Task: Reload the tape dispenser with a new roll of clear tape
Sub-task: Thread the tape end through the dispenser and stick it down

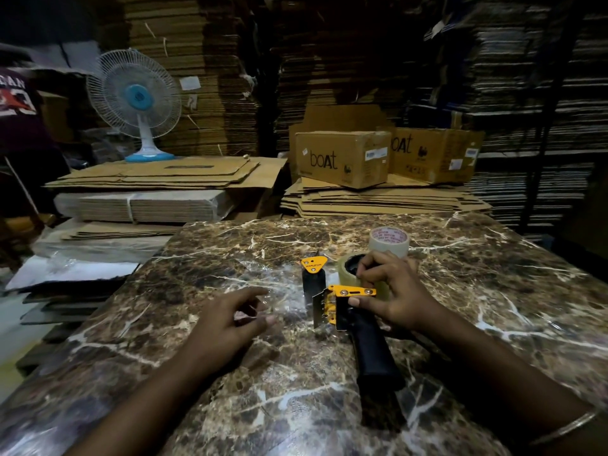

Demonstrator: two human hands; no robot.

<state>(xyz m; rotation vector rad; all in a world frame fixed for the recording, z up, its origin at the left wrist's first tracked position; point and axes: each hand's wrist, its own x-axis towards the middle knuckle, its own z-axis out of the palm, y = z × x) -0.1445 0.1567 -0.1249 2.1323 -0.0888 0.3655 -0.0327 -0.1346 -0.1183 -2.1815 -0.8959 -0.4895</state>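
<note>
A yellow and black tape dispenser (353,311) lies on the marble table (493,291), its black handle (375,357) pointing toward me. A roll of clear tape (345,273) sits on its hub. My right hand (391,291) grips the roll and the dispenser's yellow frame, fingers over the roll's top. My left hand (230,320) hovers just left of the dispenser, thumb and fingers pinched on a thin clear strip of tape (279,291) that runs toward the blade. A second yellow-topped dispenser (314,274) stands behind. Another tape roll (389,241) stands at the back.
Flattened cardboard stacks (164,179) lie beyond the table's far edge, with two "boat" boxes (342,159) at the back right. A white and blue fan (138,100) stands back left. A person in a dark shirt (19,106) is at the far left.
</note>
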